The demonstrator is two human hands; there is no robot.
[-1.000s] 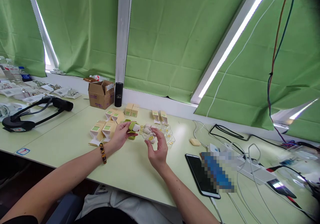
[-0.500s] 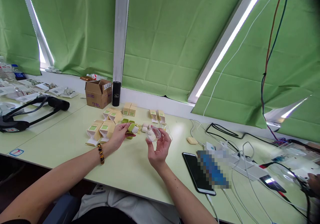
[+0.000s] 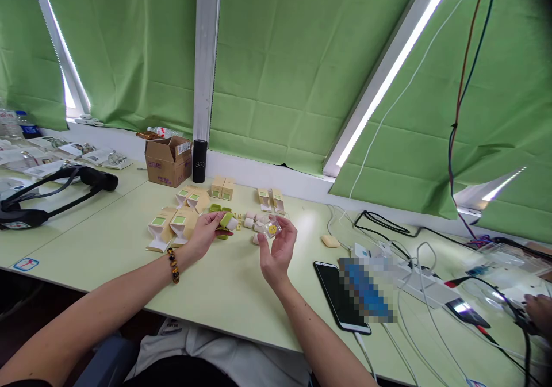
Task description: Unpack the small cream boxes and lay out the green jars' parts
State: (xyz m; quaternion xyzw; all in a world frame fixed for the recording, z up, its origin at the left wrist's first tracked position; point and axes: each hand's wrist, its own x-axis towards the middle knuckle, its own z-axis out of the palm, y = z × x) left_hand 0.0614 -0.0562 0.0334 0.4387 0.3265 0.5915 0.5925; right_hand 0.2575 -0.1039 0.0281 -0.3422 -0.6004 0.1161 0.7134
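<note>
My left hand is closed around a small green and white piece, gripped at the fingertips. In my right hand, between thumb and fingers, is a clear plastic cup-like piece; a yellow round spot shows on it. Just past the hands lie several small white blocks. Beside them, small yellow pieces form a short column. Green pieces rest beyond my left hand, partly hidden by it. Left of that hand stand several opened small cartons.
Farther back are more small cartons, a cardboard box and a black cylinder. To the right lie a phone, a beige block and a power strip with tangled cables. Black glasses-like gear lies left. Another person's hand shows at the right edge.
My right hand has turned the clear plastic piece, so its yellow spot now shows, and has shifted slightly right. My left hand keeps its hold in nearly the same place.
</note>
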